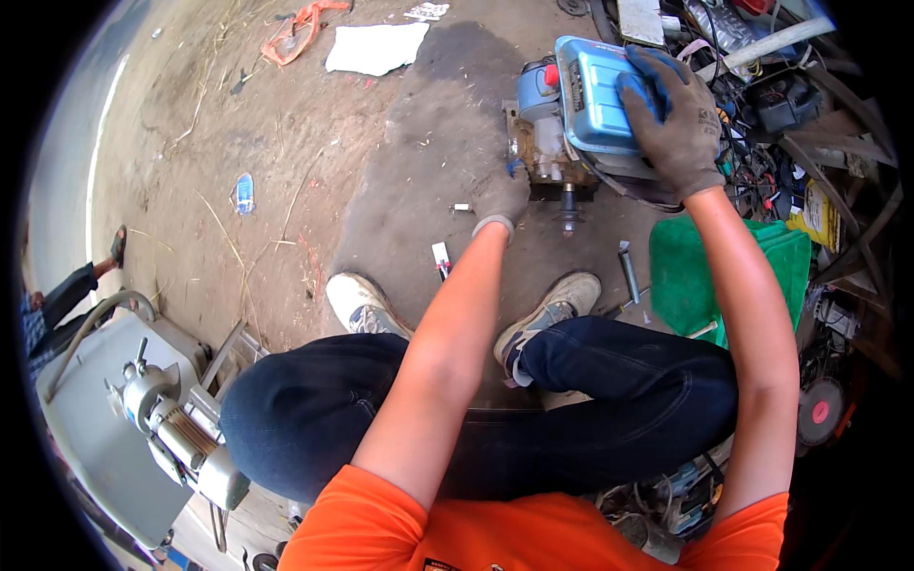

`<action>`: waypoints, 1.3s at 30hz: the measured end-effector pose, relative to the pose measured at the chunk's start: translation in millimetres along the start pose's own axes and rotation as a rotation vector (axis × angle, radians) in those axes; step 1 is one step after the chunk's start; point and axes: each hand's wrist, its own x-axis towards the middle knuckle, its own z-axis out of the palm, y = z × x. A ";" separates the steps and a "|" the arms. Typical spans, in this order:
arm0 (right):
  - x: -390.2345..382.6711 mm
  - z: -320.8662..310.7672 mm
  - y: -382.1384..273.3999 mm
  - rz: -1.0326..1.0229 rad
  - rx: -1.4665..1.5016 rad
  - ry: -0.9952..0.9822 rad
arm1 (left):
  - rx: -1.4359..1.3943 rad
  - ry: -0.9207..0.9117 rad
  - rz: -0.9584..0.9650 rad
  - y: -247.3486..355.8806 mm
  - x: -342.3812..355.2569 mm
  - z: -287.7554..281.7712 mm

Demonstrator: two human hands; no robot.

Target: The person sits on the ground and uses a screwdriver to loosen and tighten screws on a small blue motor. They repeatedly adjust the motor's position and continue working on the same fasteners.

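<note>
A small engine (547, 143) with a light-blue metal fuel tank (602, 105) and a red cap stands on the ground beyond my feet. Its threaded shaft (569, 205) points toward me. My right hand (678, 124), in a dark work glove with blue fingertips, grips the tank's right side, thumb and fingers curved over its top. At the engine's lower left is my gloved left hand (500, 195), close against the housing; blur and the hand itself hide most of its fingers. A small white cylindrical piece (462, 206) lies just left of that hand.
A white-and-dark marker-like item (441, 257) and a metal rod (628, 271) lie near my shoes. Green cloth (676, 276) sits under my right forearm. Tangled scrap and cables (762, 105) pile up on the right. A metal machine (176, 419) stands at left, near another person's leg (81, 290).
</note>
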 end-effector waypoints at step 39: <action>-5.6 -1.4 3.4 0.010 -0.055 -0.007 | -0.055 -0.104 0.448 -23.8 -6.5 -44.2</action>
